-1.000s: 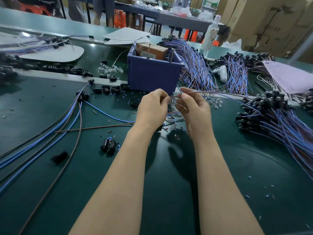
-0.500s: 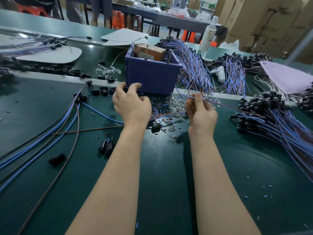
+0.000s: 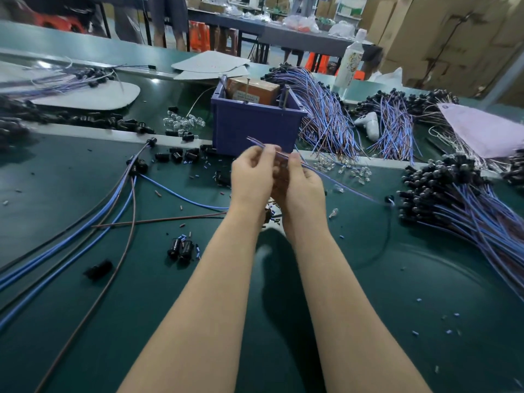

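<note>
The thin blue-and-brown twin wire (image 3: pixel 340 182) is held just in front of the purple-blue plastic bin (image 3: pixel 255 129). The left hand (image 3: pixel 252 177) and the right hand (image 3: pixel 304 188), close together with fingers curled, both pinch it. Its black socket end (image 3: pixel 389 199) trails to the bin's front right, near a heap of black-capped wires (image 3: pixel 459 202).

Moderately bright, lit evenly from overhead — small white glare spots on the green table (image 3: pixel 147 92) at upper left, a broad sheen at lower right. Soft dark shadow cast beneath and between the forearms (image 3: pixel 198 307). Slightly motion-blurred around the left hand (image 3: pixel 252 177) and right hand (image 3: pixel 304 191), smeared at the far left edge. Bowed outward at the borders by the wide lens; hazy in the background.
</note>
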`<state>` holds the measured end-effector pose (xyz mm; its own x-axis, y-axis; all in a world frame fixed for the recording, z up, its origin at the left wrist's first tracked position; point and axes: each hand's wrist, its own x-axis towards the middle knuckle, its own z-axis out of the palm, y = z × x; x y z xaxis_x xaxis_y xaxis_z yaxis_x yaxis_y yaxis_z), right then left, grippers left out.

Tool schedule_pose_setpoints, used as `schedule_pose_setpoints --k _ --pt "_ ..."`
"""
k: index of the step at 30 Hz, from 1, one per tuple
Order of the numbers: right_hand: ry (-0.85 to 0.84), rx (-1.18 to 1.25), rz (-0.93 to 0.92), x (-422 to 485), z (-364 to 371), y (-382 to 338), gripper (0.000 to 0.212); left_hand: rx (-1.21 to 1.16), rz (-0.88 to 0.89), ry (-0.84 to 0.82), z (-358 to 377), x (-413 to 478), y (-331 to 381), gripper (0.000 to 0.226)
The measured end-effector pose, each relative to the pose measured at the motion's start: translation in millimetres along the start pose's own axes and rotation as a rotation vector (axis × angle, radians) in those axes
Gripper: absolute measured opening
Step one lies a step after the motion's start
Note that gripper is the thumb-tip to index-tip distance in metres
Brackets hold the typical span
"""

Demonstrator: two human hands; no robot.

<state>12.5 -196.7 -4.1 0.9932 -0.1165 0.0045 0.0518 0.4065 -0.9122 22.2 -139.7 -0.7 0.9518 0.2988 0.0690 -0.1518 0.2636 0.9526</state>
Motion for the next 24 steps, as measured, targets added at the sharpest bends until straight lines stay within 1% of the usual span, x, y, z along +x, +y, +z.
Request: schedule_pose_setpoints --k 2,3,5,7,8,9,10,11,12,13,14,15,17,19,20,22,24 --pt "-0.059 -0.241 -0.042 -5 2 -3 0.033 -0.174 -0.035 0.127 -8 6 4 0.026" --pt "-0.093 -0.377 -0.115 -7 1 -5 0.030 -0.221 -0.044 0.179 -13 9 5 0.027" --pt "-0.110 -0.554 -0.384 -12 -1 -10 0.027 -0.255 -0.066 0.275 -22 15 6 0.030" --pt "-0.030 -0.622 -0.699 -17 -1 -14 0.025 -0.261 -0.100 0.366 -29 19 5 0.030" --pt "0.015 -0.686 -0.812 -17 -1 -15 0.020 -0.264 -0.113 0.402 -32 20 5 0.031" --pt "0.028 -0.803 -0.863 -16 -3 -14 0.017 -0.273 -0.119 0.433 -34 21 5 0.031" --pt "-0.007 -0.940 -0.824 -13 -5 -13 0.019 -0.286 -0.119 0.458 -35 22 5 0.031" --pt "-0.083 -1.059 -0.715 -9 -8 -11 0.022 -0.296 -0.115 0.479 -35 22 5 0.030" --pt "-0.170 -1.124 -0.594 -7 -11 -7 0.023 -0.305 -0.107 0.491 -35 22 5 0.030" --pt "-0.231 -1.142 -0.515 -6 -13 -2 0.021 -0.316 -0.097 0.484 -35 22 6 0.029" --pt "-0.248 -1.140 -0.491 -5 -13 2 0.019 -0.323 -0.087 0.446 -33 21 6 0.027" --pt "-0.233 -1.117 -0.499 -4 -13 4 0.017 -0.317 -0.080 0.371 -31 18 7 0.025" --pt "-0.159 -1.011 -0.487 -2 -12 6 0.014 -0.201 -0.076 0.131 -23 12 6 0.021" --pt "-0.074 -0.824 -0.387 2 -14 6 0.013 0.022 -0.074 -0.124 -16 5 4 0.019" --pt "-0.037 -0.720 -0.320 3 -15 6 0.014 0.096 -0.079 -0.212 -14 2 2 0.020" --pt "-0.004 -0.499 -0.181 5 -16 6 0.018 0.124 -0.096 -0.279 -12 -1 1 0.021" --pt "-0.012 -0.337 -0.092 5 -14 6 0.019 0.111 -0.107 -0.277 -13 -1 1 0.020"
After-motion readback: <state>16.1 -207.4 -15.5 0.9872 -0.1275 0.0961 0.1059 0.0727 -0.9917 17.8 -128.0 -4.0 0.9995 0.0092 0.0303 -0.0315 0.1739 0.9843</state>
